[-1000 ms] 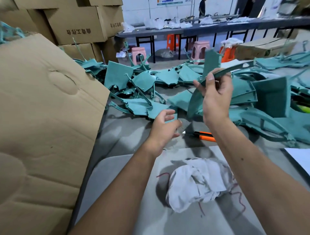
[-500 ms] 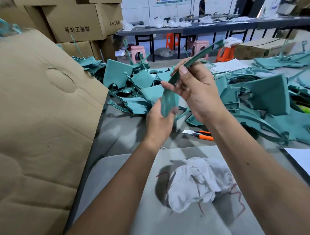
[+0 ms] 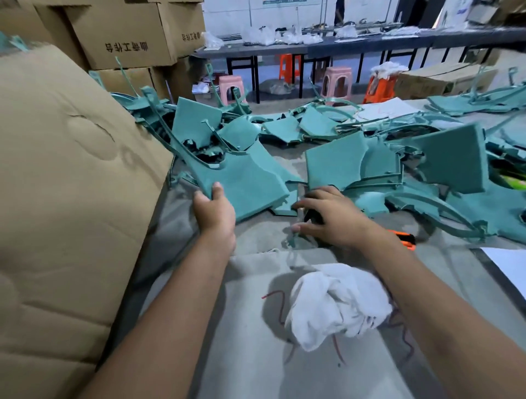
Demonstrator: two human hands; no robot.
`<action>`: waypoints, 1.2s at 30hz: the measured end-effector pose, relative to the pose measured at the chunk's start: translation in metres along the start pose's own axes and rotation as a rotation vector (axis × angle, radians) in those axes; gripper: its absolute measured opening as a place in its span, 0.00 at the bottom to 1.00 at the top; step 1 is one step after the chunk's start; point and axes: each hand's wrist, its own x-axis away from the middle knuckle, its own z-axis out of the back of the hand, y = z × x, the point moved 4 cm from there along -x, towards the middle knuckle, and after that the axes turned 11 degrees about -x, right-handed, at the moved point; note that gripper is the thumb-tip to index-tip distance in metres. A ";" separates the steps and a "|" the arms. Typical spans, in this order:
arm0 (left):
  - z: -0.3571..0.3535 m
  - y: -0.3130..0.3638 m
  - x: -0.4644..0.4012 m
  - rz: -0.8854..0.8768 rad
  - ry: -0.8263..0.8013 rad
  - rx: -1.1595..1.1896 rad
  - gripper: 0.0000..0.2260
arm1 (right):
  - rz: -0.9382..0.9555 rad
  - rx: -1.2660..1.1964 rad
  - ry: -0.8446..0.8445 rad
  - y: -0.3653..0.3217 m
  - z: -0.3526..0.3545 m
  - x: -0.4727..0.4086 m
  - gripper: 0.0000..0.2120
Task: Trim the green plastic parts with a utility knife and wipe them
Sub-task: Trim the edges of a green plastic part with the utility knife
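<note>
A: Left of frame blocked: cardboard flap (image 3: 65, 199) leans over the table (image 3: 256, 356) edge.
B: Upper centre to right: pile of green parts (image 3: 350, 159). Bare strip mid-frame, under both hands. White rag (image 3: 336, 304) sits lower centre.

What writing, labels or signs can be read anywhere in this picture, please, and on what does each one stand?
Dark printed characters on the front of the large cardboard box: they look mirrored, and I cannot read them reliably.
Printed characters on that box's side face: too small and skewed to read.
Green-edged sign on the far wall: cut off and blurred, unreadable.
No other text is visible.
</note>
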 end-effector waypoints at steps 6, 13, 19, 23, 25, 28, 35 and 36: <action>0.002 -0.010 0.006 -0.109 -0.036 -0.100 0.05 | -0.075 0.078 0.053 0.032 0.013 -0.012 0.26; 0.002 -0.018 0.024 -0.327 -0.123 -0.177 0.26 | -0.138 0.049 0.492 0.025 0.049 0.014 0.07; -0.003 -0.027 0.040 -0.484 -0.163 -0.555 0.21 | -0.476 0.156 0.125 0.035 0.034 0.046 0.14; -0.002 -0.023 0.048 -0.666 -0.239 -0.608 0.27 | -0.311 0.057 0.134 0.021 0.025 0.050 0.13; -0.002 -0.025 0.052 -0.768 -0.382 -0.663 0.36 | -0.217 -0.013 0.157 0.013 0.019 0.053 0.11; -0.002 -0.032 0.049 -0.781 -0.634 -0.750 0.46 | -0.096 -0.090 0.270 0.008 0.017 0.058 0.12; -0.002 -0.029 0.049 -0.832 -0.560 -0.756 0.33 | 0.093 -0.182 0.582 -0.004 0.015 0.061 0.13; 0.000 -0.026 0.050 -0.849 -0.521 -0.713 0.30 | 0.101 -0.187 0.619 -0.003 0.015 0.060 0.13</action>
